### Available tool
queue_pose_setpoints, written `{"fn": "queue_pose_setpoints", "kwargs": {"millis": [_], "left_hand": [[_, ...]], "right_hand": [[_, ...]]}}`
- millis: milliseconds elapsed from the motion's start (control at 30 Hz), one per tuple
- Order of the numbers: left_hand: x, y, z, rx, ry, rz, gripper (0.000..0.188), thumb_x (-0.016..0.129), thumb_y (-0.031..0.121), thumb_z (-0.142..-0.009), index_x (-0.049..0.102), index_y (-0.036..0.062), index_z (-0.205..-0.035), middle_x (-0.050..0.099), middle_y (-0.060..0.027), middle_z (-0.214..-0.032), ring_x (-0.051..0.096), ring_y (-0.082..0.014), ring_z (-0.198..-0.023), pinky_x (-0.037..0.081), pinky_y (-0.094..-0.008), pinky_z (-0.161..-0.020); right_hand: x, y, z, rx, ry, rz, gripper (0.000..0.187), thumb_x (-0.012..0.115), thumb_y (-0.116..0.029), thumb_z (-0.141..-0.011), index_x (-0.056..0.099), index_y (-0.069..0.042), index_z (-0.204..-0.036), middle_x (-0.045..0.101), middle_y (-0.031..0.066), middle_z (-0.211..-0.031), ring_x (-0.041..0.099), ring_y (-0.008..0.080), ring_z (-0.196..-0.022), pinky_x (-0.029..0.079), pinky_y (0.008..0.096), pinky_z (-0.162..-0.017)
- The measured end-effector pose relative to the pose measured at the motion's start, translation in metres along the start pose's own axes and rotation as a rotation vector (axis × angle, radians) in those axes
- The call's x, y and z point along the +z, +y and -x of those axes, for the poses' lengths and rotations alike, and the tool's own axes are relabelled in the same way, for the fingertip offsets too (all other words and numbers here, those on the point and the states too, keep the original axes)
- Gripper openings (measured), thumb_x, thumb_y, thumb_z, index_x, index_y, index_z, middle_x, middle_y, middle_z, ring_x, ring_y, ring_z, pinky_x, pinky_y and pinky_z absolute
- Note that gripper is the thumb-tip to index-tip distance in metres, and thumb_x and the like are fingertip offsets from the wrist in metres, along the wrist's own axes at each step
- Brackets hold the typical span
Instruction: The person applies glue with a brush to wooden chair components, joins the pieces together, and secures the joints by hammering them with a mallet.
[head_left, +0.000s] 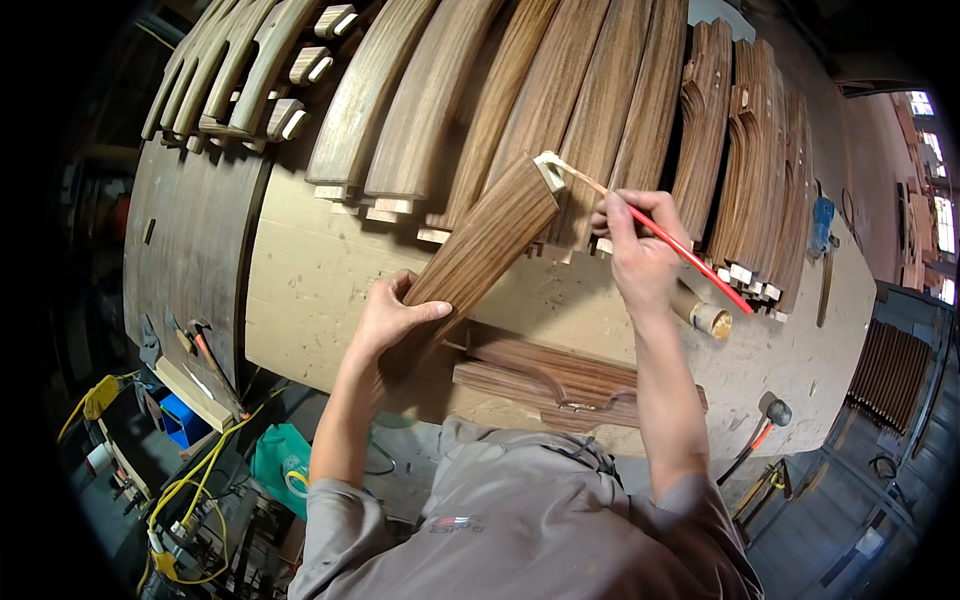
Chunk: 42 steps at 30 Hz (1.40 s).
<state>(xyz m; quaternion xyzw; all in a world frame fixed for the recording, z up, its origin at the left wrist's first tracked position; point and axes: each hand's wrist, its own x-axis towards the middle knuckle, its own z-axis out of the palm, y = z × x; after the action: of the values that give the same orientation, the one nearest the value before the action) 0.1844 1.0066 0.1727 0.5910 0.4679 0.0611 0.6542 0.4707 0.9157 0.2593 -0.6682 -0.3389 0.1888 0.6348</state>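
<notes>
My left hand (392, 316) grips a long dark-brown wooden piece (480, 245) by its lower side, thumb on top, and holds it tilted with its far end raised. That end carries a short pale tenon (550, 176). Pinched in my right hand (645, 245) is a thin brush (682, 252) with a red handle. Its whitish tip touches the top of the tenon. Under my right wrist is a round cup (712, 321) with pale stuff inside. Carved brown wooden parts (560, 385) lie on the bench close to me, between my forearms.
Wide curved slats (420, 120) lie side by side along the far bench, with carved pieces (745, 170) at right and slender curved parts (245, 65) at left. A hammer (774, 412) lies near the right front edge; another (205, 350) is at left. Yellow cables (205, 470) hang lower left.
</notes>
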Motion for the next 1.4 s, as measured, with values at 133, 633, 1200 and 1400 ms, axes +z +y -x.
{"fn": "queue_pose_setpoints", "kwargs": {"millis": [133,633,1200,1400], "left_hand": [[0.005,0.004,0.009,0.062,0.139,-0.162,0.053,0.086,0.027,-0.064,0.062,-0.0049,-0.099,0.067,-0.0125,-0.09,0.062,-0.0177,-0.081,0.05,-0.0304,-0.076],[0.046,0.016,0.083,0.454,0.441,-0.645,0.093,0.076,0.008,-0.057,0.033,0.0018,-0.139,0.053,-0.0221,-0.12,0.053,-0.0365,-0.112,0.044,-0.042,-0.095],[0.05,0.163,0.166,1.141,-0.134,0.722,0.075,0.055,0.043,-0.075,0.041,-0.012,-0.123,0.049,-0.025,-0.114,0.048,-0.0362,-0.112,0.024,-0.0552,-0.11],[0.152,0.125,0.154,0.634,0.056,1.572,0.077,0.079,0.016,-0.061,0.039,-0.0068,-0.123,0.045,-0.0224,-0.116,0.043,-0.0349,-0.118,0.022,-0.06,-0.111]], "right_hand": [[-0.013,0.002,0.01,0.001,-0.04,0.185,0.012,0.065,-0.006,-0.087,0.056,0.002,-0.086,0.066,0.0085,-0.075,0.065,0.0103,-0.064,0.053,0.0232,-0.058],[-0.306,0.047,0.125,0.25,0.63,0.394,0.019,0.063,-0.016,-0.09,0.056,0.002,-0.085,0.061,0.0085,-0.067,0.06,0.0132,-0.058,0.05,0.0273,-0.055],[-0.34,0.034,0.242,0.61,-0.178,-0.325,0.024,0.058,-0.015,-0.09,0.061,0.0,-0.108,0.062,0.0052,-0.081,0.059,0.0124,-0.066,0.05,0.0267,-0.061],[-0.306,0.045,0.294,0.446,-0.375,-0.433,0.038,0.067,-0.009,-0.086,0.054,-0.003,-0.121,0.064,0.0147,-0.1,0.062,0.0222,-0.097,0.054,0.0348,-0.085]]}}
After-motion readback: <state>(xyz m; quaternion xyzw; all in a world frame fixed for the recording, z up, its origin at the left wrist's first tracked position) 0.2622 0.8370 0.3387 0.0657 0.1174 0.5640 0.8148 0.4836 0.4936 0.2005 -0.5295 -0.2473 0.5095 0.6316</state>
